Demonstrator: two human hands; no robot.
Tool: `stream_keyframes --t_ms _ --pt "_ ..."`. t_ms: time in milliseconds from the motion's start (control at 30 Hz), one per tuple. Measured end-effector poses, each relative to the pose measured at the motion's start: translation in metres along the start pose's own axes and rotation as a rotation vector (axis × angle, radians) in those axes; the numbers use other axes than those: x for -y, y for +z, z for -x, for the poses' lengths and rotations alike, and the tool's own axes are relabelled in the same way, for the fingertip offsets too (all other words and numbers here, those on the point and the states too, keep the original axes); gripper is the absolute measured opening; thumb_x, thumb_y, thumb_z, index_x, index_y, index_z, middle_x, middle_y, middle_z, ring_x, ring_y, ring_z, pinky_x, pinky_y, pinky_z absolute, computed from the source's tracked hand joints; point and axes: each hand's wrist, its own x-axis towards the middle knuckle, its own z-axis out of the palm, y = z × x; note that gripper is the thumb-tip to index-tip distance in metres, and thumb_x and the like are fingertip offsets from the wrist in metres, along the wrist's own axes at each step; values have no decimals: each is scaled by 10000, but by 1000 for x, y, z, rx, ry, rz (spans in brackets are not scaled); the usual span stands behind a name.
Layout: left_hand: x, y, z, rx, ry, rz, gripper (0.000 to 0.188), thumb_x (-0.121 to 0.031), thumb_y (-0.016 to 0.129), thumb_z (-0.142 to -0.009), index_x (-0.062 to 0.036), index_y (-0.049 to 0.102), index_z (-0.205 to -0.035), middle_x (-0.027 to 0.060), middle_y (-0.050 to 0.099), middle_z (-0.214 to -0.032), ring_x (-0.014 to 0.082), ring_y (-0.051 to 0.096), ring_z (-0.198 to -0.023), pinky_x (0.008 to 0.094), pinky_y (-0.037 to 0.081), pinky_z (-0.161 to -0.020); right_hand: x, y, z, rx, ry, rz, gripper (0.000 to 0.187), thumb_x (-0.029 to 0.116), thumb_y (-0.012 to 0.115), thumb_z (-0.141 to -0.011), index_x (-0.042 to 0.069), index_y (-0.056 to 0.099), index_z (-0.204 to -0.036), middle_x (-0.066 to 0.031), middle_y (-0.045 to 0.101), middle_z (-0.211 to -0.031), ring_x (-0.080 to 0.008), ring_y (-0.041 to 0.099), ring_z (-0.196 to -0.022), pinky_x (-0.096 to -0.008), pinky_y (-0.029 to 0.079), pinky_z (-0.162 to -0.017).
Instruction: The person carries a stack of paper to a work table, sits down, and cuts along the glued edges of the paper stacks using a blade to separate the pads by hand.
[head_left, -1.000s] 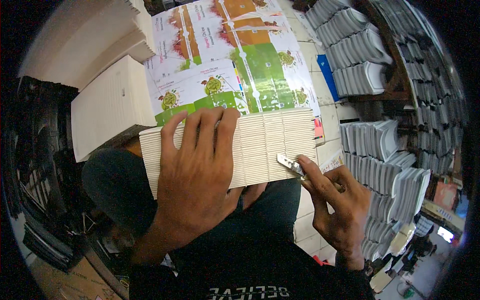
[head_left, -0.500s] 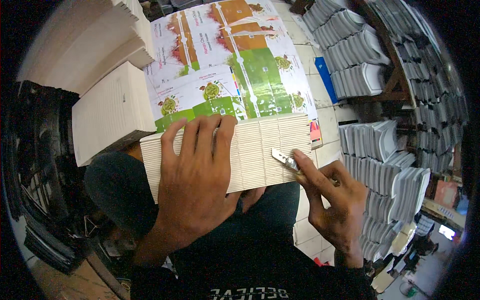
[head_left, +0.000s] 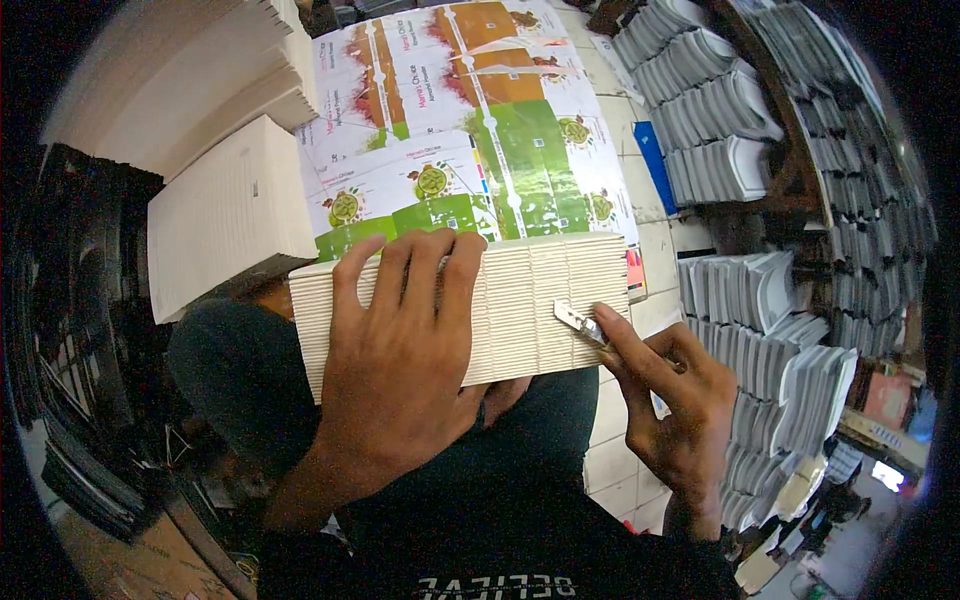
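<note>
Across my lap lies a stack of cream-coloured sewn book sections (head_left: 520,300), its ridged folded edges facing up and lines of thread crossing them. My left hand (head_left: 400,330) is spread over the left half of the stack, its fingertips hooked over the far edge, gripping it. Between the thumb and fingers of my right hand (head_left: 680,390) is a small cutter knife (head_left: 580,322) with a metal blade. The blade lies over the right part of the ridges, beside a thread line; whether it touches them I cannot tell.
Printed sheets in green, brown and white (head_left: 530,160) cover the surface ahead. A tall block of cream paper stacks (head_left: 235,210) stands at the left. Piles of grey-white booklets (head_left: 735,290) line the right side, with a blue item (head_left: 654,165) near them on the tiled floor (head_left: 615,465).
The stack and both hands appear shifted slightly right, along with the whole view. The knife stays in nearly the same place over the ridges.
</note>
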Motion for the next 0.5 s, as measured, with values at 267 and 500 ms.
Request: stream_keyframes --t_ms 267,500 --pt "-1 2 1 -7 -34 41 928 -340 846 -657 19 456 -1419 189 552 -1332 350 514 -1308 549 297 -1176 -6 4 3 -18 -17 -8 711 -3 805 -739 262 703 -1390 -41 609 -772 -180 608 -599 -343 484 -524" --pt "-1 2 3 -32 -14 -8 878 -502 791 -764 36 488 -1387 178 567 -1283 316 535 -1272 516 316 -1156 -5 20 -2 -176 -69 57 659 -10 792 -773 247 714 -1375 -49 625 -790 -193 619 -606 -347 491 -534"
